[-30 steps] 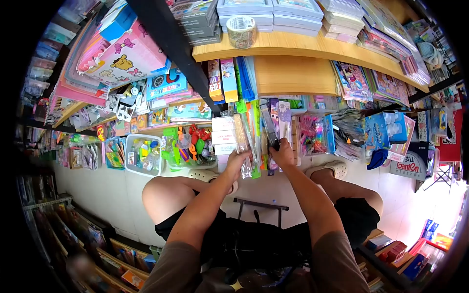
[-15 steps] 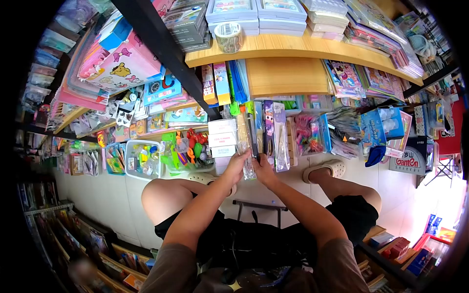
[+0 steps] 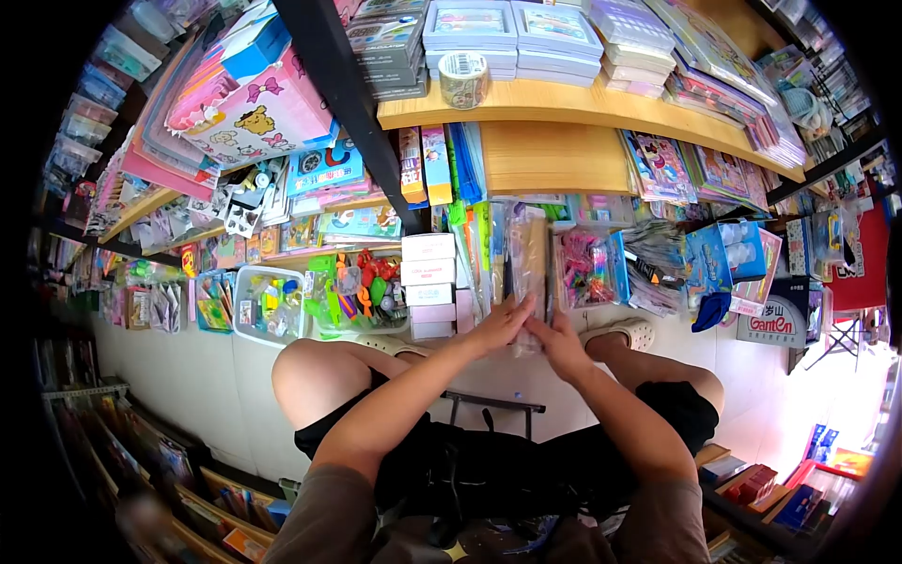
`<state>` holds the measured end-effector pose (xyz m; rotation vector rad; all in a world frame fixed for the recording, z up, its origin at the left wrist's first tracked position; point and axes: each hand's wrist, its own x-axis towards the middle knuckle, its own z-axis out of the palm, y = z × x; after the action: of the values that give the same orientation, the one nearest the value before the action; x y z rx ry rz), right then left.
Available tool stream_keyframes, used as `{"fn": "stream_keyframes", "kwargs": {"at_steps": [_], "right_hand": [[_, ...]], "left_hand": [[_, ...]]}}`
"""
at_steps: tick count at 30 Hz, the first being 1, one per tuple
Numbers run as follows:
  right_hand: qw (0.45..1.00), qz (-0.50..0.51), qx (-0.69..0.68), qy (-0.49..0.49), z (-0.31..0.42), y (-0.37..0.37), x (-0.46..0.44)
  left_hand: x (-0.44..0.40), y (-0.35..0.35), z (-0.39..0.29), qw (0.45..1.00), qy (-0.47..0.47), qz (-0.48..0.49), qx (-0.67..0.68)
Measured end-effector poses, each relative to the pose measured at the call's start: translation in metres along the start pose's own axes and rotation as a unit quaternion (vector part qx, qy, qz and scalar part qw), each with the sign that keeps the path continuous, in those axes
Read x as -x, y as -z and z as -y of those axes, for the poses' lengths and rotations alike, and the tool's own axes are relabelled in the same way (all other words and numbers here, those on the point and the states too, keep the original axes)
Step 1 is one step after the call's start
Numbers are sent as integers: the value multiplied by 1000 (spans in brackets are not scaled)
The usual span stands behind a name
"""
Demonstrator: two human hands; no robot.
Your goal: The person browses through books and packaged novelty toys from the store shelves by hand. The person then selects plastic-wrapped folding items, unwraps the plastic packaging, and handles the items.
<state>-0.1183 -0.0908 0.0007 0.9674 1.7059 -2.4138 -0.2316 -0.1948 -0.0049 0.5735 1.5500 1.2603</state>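
Between my hands stands a row of long, slim packs in clear plastic (image 3: 532,254), brown and pale inside; what they contain I cannot make out. My left hand (image 3: 505,322) presses on the near left side of the packs with its fingers close together. From the right, my right hand (image 3: 561,346) grips their near end, its thumb by the left fingertips. Left of the packs are a stack of white boxes (image 3: 428,273) and some green and orange packets (image 3: 467,235). A clear bin of pink and rainbow-coloured items (image 3: 587,270) sits just right of them.
Above runs a wooden shelf (image 3: 583,105) with boxes and a tape roll (image 3: 463,80). A black post (image 3: 352,103) slants down at left. Bins of small toys (image 3: 272,305) line the floor. Below my hands is a stool's metal frame (image 3: 493,402); a beige clog (image 3: 625,336) is at right.
Both hands have moved right, from the dark, slim packet they held beside the white boxes to the brownish plastic packs. The dark packet is no longer visible in them. The view has shifted slightly.
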Motion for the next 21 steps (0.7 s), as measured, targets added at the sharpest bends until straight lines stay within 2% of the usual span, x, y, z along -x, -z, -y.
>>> {"fn": "stream_keyframes", "kwargs": {"at_steps": [1, 2, 3, 6, 7, 10, 12, 14, 17, 20, 21], "right_hand": [[995, -93, -22, 7, 27, -13, 10], [995, -88, 3, 44, 38, -10, 6], [993, -82, 27, 81, 49, -2, 1], [969, -91, 152, 170, 82, 25, -31], [966, -93, 164, 175, 99, 27, -42], [949, -126, 200, 207, 132, 38, -91], [936, -185, 279, 111, 161, 35, -119], [866, -239, 418, 136, 155, 52, -164], [801, -313, 501, 95, 143, 50, -193], [769, -291, 551, 141, 148, 34, -188], [782, -299, 527, 146, 146, 33, -191]], "left_hand": [[-2, -3, -2, 999, -10, -24, 22], [-3, -5, -5, 998, -20, -47, 43], [-1, -6, -13, 985, -3, -66, 162], [-20, 15, -5, 940, 38, -30, 337], [-20, 23, -5, 929, 61, -64, 358], [-17, 40, 19, 924, 104, -146, 339], [-16, 47, 37, 922, 143, -162, 320], [-19, 50, 56, 926, 157, -161, 303], [-19, 49, 64, 938, 157, -219, 220], [-27, 50, 95, 933, 132, -308, 132], [-29, 50, 105, 930, 132, -325, 107]]}}
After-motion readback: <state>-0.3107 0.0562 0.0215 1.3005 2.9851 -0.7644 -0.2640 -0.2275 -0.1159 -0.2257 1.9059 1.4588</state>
